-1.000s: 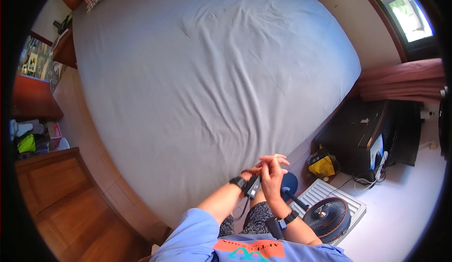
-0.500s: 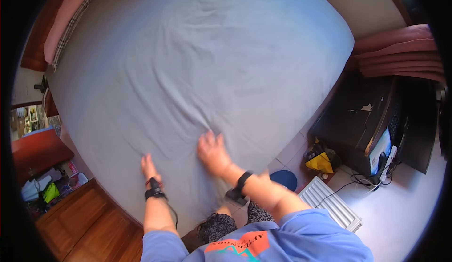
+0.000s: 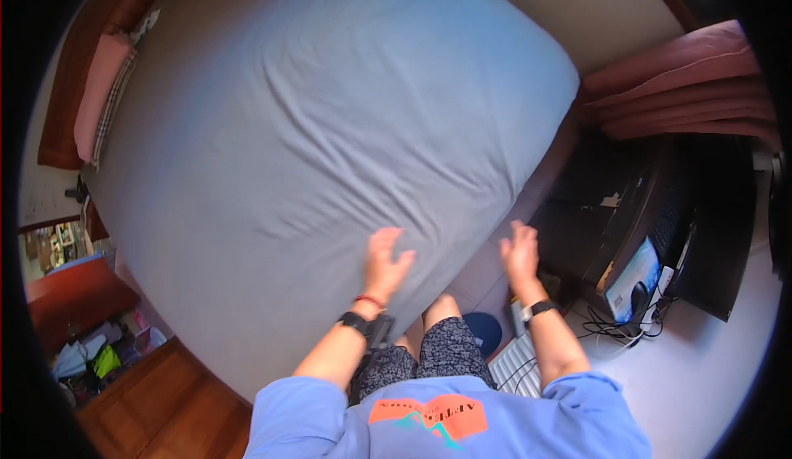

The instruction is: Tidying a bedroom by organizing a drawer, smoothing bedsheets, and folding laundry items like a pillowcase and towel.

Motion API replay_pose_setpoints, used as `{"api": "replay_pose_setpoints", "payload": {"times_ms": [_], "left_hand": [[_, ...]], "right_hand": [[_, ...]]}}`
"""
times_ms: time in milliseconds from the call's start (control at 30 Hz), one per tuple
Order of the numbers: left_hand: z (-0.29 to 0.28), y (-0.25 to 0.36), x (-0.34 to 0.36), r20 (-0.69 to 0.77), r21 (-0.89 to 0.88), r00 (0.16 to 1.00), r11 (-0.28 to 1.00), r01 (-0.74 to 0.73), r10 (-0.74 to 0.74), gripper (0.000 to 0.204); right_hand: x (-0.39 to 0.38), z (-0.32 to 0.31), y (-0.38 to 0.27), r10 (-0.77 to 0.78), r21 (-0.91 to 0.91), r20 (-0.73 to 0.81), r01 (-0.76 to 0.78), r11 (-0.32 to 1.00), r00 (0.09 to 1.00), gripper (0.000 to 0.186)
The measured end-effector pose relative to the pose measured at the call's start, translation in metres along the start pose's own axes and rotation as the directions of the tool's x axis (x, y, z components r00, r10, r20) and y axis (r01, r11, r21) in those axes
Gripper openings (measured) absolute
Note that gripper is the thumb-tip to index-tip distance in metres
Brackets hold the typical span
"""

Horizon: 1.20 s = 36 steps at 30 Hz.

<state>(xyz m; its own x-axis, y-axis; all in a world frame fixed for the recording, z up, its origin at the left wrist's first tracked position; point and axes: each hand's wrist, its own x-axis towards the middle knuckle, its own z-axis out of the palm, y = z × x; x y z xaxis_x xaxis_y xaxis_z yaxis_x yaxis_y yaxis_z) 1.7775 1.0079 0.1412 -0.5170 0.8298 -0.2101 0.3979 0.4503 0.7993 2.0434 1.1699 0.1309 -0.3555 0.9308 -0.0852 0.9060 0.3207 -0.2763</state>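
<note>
One lit screen [image 3: 634, 276] at the right, right of the right hand [image 3: 521, 253], apart from it: flat, rectangular, pale blue with a white glow, dark-framed, tilted against the black desk [image 3: 709, 236]. Above it, on the dark cabinet front, a small pale paper label [image 3: 611, 201], roughly square, too small to make out further. At the far left edge, a cluster of small multicoloured pictures [image 3: 51, 243] on the wall, blurred. Below those, among the floor clutter, a bright yellow-green packet [image 3: 105, 362], crumpled, shape unclear. At the bottom, on the blue shirt, an orange printed patch [image 3: 429, 414] with teal marks.
</note>
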Motion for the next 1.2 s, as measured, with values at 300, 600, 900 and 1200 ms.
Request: {"api": "replay_pose_setpoints", "payload": {"times_ms": [300, 600, 900, 1200], "left_hand": [[-0.181, -0.22, 0.006, -0.669, -0.045, 0.394, 0.564, 0.824, -0.63, 0.084], [-0.049, -0.083, 0.317, -0.678, 0.107, 0.572, 0.709, 0.697, -0.461, 0.088], [0.299, 0.239, 0.301, 0.594, -0.337, 0.654, 0.883, -0.328, 0.469, 0.051], [0.071, 0.106, 0.33, -0.591, 0.266, 0.796, 0.901, 0.344, -0.13, 0.066]], "right_hand": [[-0.03, 0.084, -0.2, -0.788, 0.421, 0.357, 0.666, 0.615, 0.502, 0.058], [0.389, 0.042, 0.003, -0.509, -0.128, -0.1, 0.496, 0.859, 0.855, 0.073], [0.48, 0.0, 0.255, 0.356, 0.098, 0.192, -0.379, 0.92, 0.914, 0.055], [0.445, -0.033, 0.298, 0.411, 0.407, 0.542, -0.657, 0.634, 0.733, 0.051]]}}
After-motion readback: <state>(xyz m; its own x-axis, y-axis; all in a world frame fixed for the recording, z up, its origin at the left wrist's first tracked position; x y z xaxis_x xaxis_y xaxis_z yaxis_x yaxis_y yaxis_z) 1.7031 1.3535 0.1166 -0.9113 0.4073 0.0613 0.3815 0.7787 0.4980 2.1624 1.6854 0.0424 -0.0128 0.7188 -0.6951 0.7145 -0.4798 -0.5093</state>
